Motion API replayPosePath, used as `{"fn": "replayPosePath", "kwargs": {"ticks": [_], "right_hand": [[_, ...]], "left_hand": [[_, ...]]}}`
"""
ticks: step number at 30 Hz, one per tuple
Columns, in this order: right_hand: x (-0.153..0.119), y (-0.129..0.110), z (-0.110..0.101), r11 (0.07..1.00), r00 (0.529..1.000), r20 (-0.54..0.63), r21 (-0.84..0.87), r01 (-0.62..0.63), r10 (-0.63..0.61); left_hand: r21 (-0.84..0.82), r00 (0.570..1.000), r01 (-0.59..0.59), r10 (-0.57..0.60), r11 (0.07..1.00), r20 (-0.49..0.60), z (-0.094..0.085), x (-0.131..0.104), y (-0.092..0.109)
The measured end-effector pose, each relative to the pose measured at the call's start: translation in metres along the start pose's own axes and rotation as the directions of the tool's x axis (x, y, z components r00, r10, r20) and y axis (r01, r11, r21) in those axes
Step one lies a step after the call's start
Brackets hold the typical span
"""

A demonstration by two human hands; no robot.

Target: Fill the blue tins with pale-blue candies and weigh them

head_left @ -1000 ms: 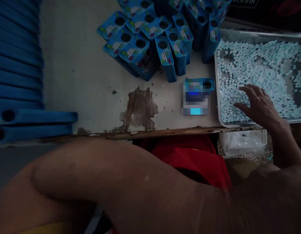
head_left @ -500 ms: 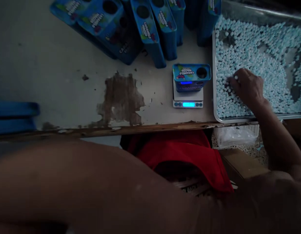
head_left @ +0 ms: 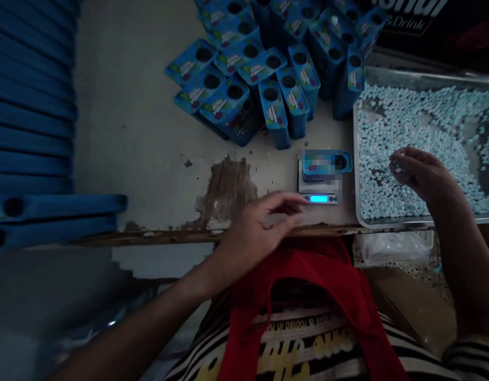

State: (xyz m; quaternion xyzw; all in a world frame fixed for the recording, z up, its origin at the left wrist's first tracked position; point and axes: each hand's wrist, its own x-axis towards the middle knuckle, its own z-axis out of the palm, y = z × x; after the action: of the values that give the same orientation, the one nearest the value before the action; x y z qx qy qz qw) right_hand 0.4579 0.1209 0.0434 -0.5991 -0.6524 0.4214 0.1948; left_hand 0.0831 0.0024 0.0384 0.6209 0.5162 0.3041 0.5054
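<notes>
My left hand (head_left: pixel 264 222) hovers at the table's front edge, thumb and fingers apart with nothing between them, its fingertips near a small digital scale (head_left: pixel 311 186) with a lit blue display. On that scale stands a blue candy box (head_left: pixel 317 165) with a dark round hole in its top; part of it looks pixelated. My right hand (head_left: pixel 421 172) is raised over a metal tray (head_left: pixel 359 209) of small pale-blue and white candies (head_left: pixel 381 193). Its fingers are pinched together, with a few pale candies showing at the tips.
Several blue boxes (head_left: pixel 274 108) stand grouped behind the scale. More blue boxes (head_left: pixel 30 106) are stacked in rows at the left, and two (head_left: pixel 70 211) lie by the front edge. A plastic basket (head_left: pixel 395 246) and a cardboard box (head_left: pixel 411 296) are below the table.
My right hand has lifted from among the candies. My left arm, which crossed the lower view as a blur, has moved so that the hand is beside the scale. The view has shifted.
</notes>
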Motion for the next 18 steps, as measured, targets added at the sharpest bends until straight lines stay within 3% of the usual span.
{"fn": "replayPosePath", "kwargs": {"ticks": [3,6,8,12,15,18], "right_hand": [[0.003,-0.030,0.009,0.932,0.987,0.132,0.338,-0.127,0.087],[0.013,-0.062,0.015,0.879,0.980,0.201,0.463,-0.109,0.016],[0.019,-0.077,0.018,0.846,0.972,0.235,0.521,-0.111,-0.017],[0.020,-0.090,0.020,0.793,0.959,0.283,0.590,-0.155,-0.023],[0.011,-0.094,0.012,0.815,0.985,0.166,0.577,-0.057,-0.048],[0.003,-0.098,-0.002,0.893,0.995,0.002,0.440,0.091,-0.102]], "left_hand": [[-0.008,0.965,0.083,-0.083,0.996,-0.249,-0.009,0.009,-0.030],[0.048,0.935,-0.015,0.031,0.999,-0.353,-0.002,0.033,-0.043],[0.131,0.927,-0.108,0.148,0.985,-0.345,0.009,0.054,-0.044],[0.176,0.921,-0.252,0.292,0.952,-0.259,0.029,0.094,-0.027],[0.201,0.901,-0.329,0.370,0.923,-0.224,0.037,0.116,0.000],[0.218,0.875,-0.407,0.447,0.887,-0.186,0.043,0.132,0.028]]}}
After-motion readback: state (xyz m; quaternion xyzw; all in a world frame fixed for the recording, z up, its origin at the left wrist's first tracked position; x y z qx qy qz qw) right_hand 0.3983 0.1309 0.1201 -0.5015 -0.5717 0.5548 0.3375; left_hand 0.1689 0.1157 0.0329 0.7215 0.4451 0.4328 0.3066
